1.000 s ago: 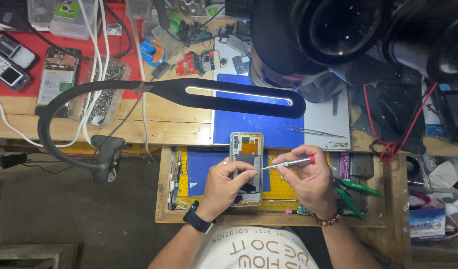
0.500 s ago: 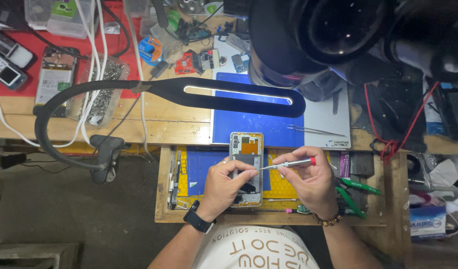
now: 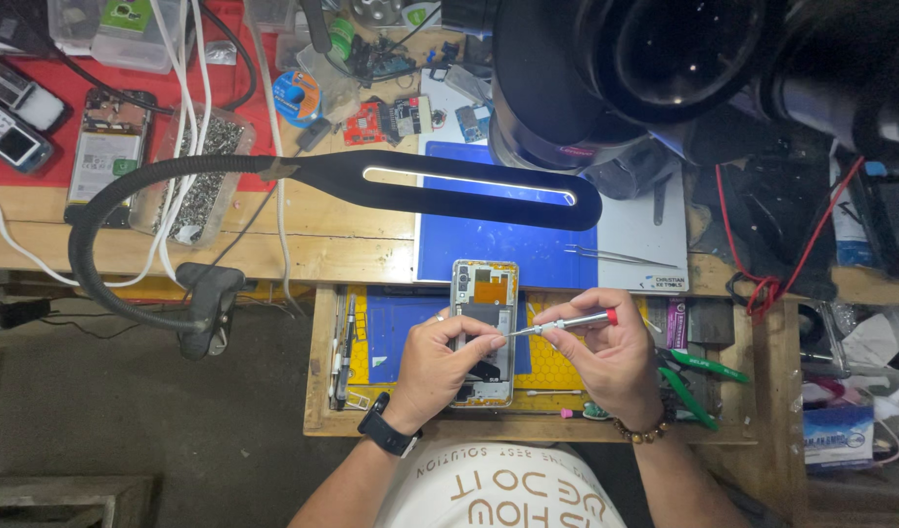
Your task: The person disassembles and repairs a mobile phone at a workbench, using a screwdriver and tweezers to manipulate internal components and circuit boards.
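far left on the red mat (image 3: 48,156) up top: a couple of old phones (image 3: 14,137) and an opened handset (image 3: 102,156), w/ white cables (image 3: 180,117) trailing down past a clear tray of small screws (image 3: 200,186). a black gooseneck lamp (image 3: 469,191) is clamped to the bench edge at the left, its neck looping round and the lit head stretching rt across the wooden bench (image 3: 322,244). beyond it, a blue solder spool (image 3: 298,98) and some small circuit boards (image 3: 391,117).

centre, lower down, is a pull-out wooden tray (image 3: 322,391) w/ a blue and yellow work mat (image 3: 396,328). the opened phone (image 3: 484,293) lies on it lengthwise, back cover off, orange flex and metal shields showing. the left hand (image 3: 445,362) – black watch on the wrist, ring on a finger – rests over the lower part of the phone, fingers curled, fingertips pressing on the body to steady it; it's touching rather than wrapped round.

just rt of that, the right hand (image 3: 611,357) is closed in a pinch on a slim silver screwdriver (image 3: 567,323) w/ a red end cap, held nearly level, tip pointing left and meeting the phone by the left fingertips. beaded bracelet on that wrist.

further rt: green-handled cutters (image 3: 699,376) on the tray, tweezers (image 3: 621,257) on the white mat (image 3: 645,230) above, and a big black microscope head (image 3: 665,68) filling the top – red cable (image 3: 763,284) hanging beside it.
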The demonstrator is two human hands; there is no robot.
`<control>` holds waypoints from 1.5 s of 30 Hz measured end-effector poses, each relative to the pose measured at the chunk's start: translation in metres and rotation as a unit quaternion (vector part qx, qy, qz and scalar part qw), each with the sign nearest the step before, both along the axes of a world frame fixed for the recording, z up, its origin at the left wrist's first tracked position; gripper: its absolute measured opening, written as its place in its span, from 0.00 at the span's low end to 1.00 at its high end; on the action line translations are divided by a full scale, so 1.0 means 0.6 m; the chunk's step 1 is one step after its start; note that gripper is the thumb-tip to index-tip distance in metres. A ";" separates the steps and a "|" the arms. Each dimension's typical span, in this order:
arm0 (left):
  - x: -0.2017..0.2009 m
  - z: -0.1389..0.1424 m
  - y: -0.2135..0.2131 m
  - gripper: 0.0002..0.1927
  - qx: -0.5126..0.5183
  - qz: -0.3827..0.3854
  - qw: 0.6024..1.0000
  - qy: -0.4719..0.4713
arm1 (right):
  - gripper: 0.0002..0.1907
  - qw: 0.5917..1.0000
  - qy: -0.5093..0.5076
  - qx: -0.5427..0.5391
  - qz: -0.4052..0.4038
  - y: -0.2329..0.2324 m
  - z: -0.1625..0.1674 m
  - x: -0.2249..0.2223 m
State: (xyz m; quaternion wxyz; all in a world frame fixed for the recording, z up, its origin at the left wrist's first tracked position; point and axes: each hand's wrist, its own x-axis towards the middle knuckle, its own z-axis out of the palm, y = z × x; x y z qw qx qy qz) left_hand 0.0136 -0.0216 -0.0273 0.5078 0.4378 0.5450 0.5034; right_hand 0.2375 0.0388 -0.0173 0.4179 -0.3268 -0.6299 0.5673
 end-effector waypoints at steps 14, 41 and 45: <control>0.001 -0.012 -0.003 0.06 -0.012 0.012 0.999 -0.029 | 0.20 0.998 0.019 -0.002 -0.065 -0.024 -0.030 -0.002; -0.001 -0.008 -0.002 0.07 0.000 0.014 1.000 0.020 | 0.20 1.000 0.011 -0.004 -0.016 -0.012 -0.010 0.002; 0.002 -0.009 0.000 0.07 -0.010 0.017 1.000 -0.008 | 0.21 0.999 0.026 -0.012 -0.019 -0.012 -0.012 0.003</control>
